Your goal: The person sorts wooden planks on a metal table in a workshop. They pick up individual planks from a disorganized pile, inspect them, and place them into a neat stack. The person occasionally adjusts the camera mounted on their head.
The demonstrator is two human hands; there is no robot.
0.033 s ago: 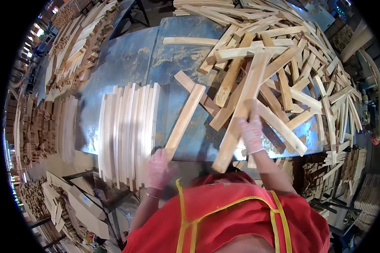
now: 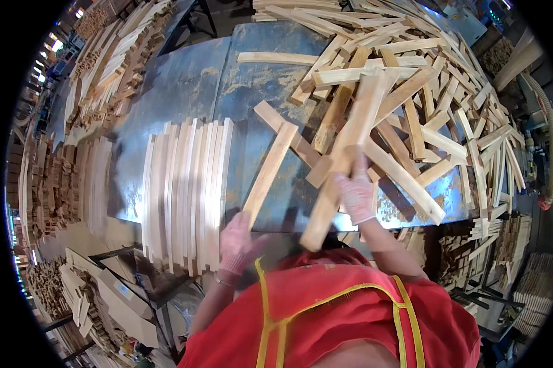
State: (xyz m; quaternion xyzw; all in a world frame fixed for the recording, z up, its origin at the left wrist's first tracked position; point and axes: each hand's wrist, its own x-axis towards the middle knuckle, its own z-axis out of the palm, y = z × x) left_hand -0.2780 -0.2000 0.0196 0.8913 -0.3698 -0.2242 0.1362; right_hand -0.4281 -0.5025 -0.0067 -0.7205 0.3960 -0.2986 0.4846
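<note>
My right hand (image 2: 356, 196), in a pale glove, grips a long wooden slat (image 2: 325, 211). The slat slants over the table, its near end toward my body and its far end over the loose pile; it is smeared by motion. My left hand (image 2: 236, 242), also gloved, is at the table's front edge with its thumb spread away from the fingers. Its fingertips are beside the near end of another slat (image 2: 270, 175), which rests across a darker slat (image 2: 265, 113). Just left of that hand lies a row of slats (image 2: 187, 190) set side by side.
A jumbled pile of slats (image 2: 436, 135) covers the right of the metal table (image 2: 178, 80). One slat (image 2: 276, 58) lies crosswise at the back. Stacked wood (image 2: 114, 55) stands far left, more stacks (image 2: 56, 184) nearer. A ribbed hose (image 2: 546, 110) hangs at right.
My right hand has shifted slightly left with its slat, whose near end has also moved left. My left hand has moved up a little, and its thumb now spreads out to the right.
</note>
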